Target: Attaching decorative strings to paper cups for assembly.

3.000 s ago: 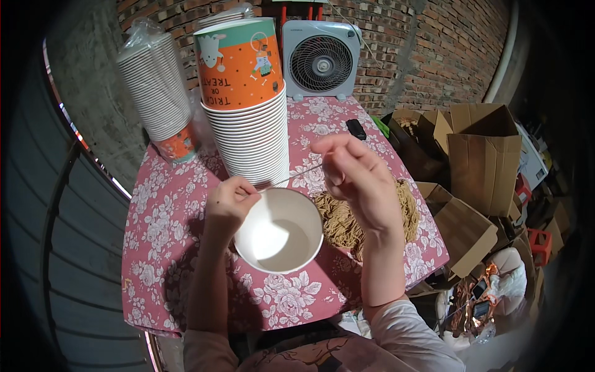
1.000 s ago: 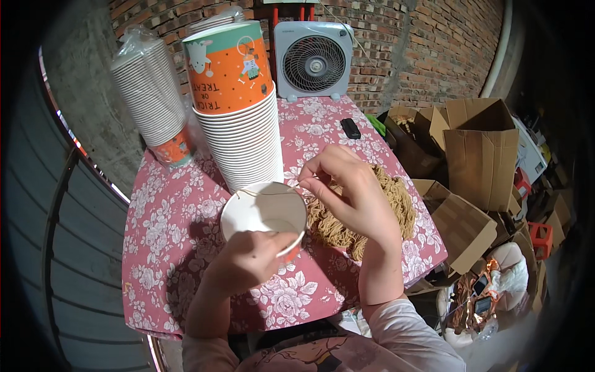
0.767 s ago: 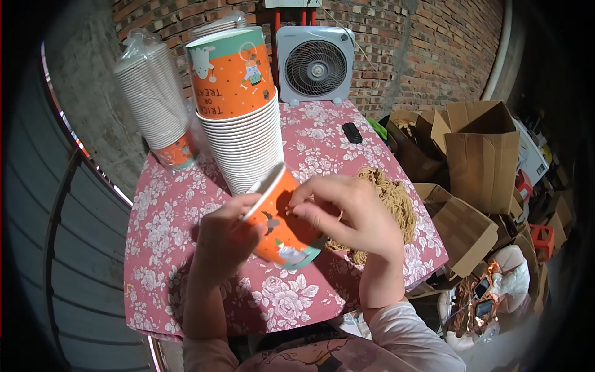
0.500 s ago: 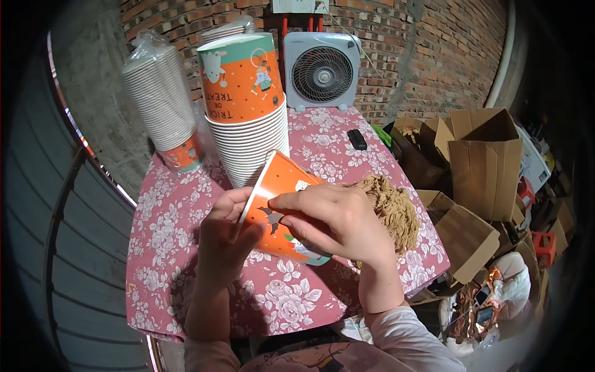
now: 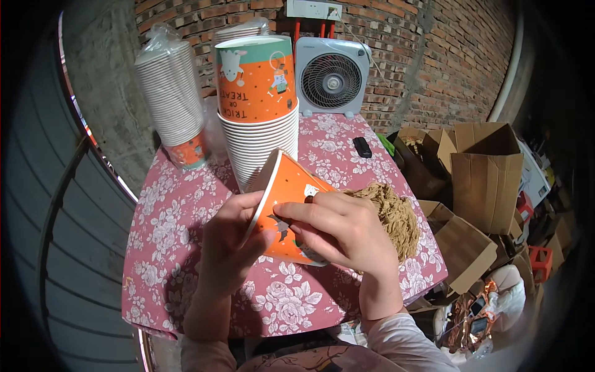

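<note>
Leaning between the two hands, an orange paper cup (image 5: 288, 189) is gripped at its white rim by the left hand (image 5: 233, 230), its mouth tilted toward that hand. Its printed side is covered partly by the bent fingers of the right hand (image 5: 338, 224); whether anything is pinched there cannot be told. Tan string (image 5: 396, 220) is heaped just beside the right hand; stacked cups (image 5: 263, 139) are seen beyond the left.

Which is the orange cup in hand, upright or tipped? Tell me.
Tipped. The orange cup leans over in the left hand, its rim facing up and left, its base lower and to the right.
</note>
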`<state>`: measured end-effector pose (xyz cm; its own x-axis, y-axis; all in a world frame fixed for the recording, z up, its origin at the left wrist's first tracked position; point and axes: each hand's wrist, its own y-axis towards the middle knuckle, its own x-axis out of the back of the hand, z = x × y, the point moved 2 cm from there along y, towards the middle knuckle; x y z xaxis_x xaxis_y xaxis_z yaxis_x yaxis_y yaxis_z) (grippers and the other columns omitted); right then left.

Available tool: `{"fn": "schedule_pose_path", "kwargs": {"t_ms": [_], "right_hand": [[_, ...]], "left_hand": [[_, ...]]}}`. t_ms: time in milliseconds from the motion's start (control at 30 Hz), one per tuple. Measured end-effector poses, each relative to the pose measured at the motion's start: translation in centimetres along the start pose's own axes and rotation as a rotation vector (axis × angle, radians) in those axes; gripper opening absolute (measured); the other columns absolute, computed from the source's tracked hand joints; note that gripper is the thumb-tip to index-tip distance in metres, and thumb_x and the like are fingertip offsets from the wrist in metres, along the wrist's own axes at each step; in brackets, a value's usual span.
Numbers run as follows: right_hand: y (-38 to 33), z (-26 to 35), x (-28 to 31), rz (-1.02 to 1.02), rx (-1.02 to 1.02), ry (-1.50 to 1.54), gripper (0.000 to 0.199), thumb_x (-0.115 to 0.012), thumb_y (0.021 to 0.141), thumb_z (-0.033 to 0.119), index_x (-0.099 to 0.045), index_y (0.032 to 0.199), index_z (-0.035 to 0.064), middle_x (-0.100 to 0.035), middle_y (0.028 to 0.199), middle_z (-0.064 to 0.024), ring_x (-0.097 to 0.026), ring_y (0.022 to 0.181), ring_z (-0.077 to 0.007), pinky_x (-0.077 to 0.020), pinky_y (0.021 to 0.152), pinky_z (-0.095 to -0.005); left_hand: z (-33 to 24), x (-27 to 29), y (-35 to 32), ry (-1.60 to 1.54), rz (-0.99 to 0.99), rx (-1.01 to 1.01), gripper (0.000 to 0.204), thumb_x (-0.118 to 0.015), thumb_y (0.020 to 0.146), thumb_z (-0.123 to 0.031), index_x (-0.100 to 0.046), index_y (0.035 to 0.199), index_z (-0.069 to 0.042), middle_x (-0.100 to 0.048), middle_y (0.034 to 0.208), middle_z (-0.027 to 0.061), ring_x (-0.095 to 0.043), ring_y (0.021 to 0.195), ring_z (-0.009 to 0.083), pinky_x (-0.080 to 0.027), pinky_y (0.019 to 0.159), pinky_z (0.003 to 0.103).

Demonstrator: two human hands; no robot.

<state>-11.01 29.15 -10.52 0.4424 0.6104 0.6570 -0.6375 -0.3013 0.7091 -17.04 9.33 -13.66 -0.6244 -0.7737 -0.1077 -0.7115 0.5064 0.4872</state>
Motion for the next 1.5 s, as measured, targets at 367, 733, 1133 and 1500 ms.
{"fn": "schedule_pose_path", "kwargs": {"t_ms": [367,733,1133,1500], "right_hand": [[0.0,0.0,0.2,0.03,-0.043,0.03,0.033,-0.07,0.087,0.013,-0.072,0.12,0.0164,-0.066,0.08,-0.0067,-0.068,0.071,-0.026,-0.0548,0.063,-0.0386],[0.0,-1.8,-0.4,-0.119,-0.237,0.528,0.018,-0.06,0.1,0.01,-0.069,0.111,-0.0006,-0.073,0.098,-0.0128,-0.073,0.083,-0.0224,-0.0546,0.074,-0.0332],[0.4,-2.0,-0.8,-0.252,-0.199,0.382,0.013,-0.058,0.1,0.006,-0.067,0.106,-0.002,-0.066,0.097,-0.0124,-0.067,0.091,-0.026,-0.0523,0.083,-0.0359],[0.4,-1.5,-0.6,-0.149,-0.195,0.329,0.022,-0.076,0.092,0.014,-0.069,0.109,0.0014,-0.062,0.091,-0.008,-0.062,0.078,-0.0192,-0.0506,0.069,-0.0337]], "left_hand": [[0.2,0.6,0.0,0.028,-0.022,0.019,0.022,-0.072,0.091,0.004,-0.062,0.11,0.003,-0.07,0.097,0.0059,-0.063,0.086,0.0056,-0.052,0.074,0.023],[1.1,0.8,0.9,-0.161,-0.075,0.081,0.046,-0.077,0.086,0.001,-0.055,0.126,0.007,-0.071,0.109,0.0134,-0.068,0.1,0.0147,-0.054,0.085,0.027],[1.5,0.1,1.5,-0.258,-0.054,0.165,0.067,-0.07,0.09,0.001,-0.038,0.147,0.017,-0.057,0.141,0.0266,-0.059,0.128,0.0245,-0.051,0.105,0.036],[1.4,0.8,1.3,-0.2,-0.099,0.24,0.051,-0.073,0.089,-0.001,-0.055,0.134,0.014,-0.071,0.103,0.0133,-0.067,0.084,0.0125,-0.053,0.075,0.023]]}}
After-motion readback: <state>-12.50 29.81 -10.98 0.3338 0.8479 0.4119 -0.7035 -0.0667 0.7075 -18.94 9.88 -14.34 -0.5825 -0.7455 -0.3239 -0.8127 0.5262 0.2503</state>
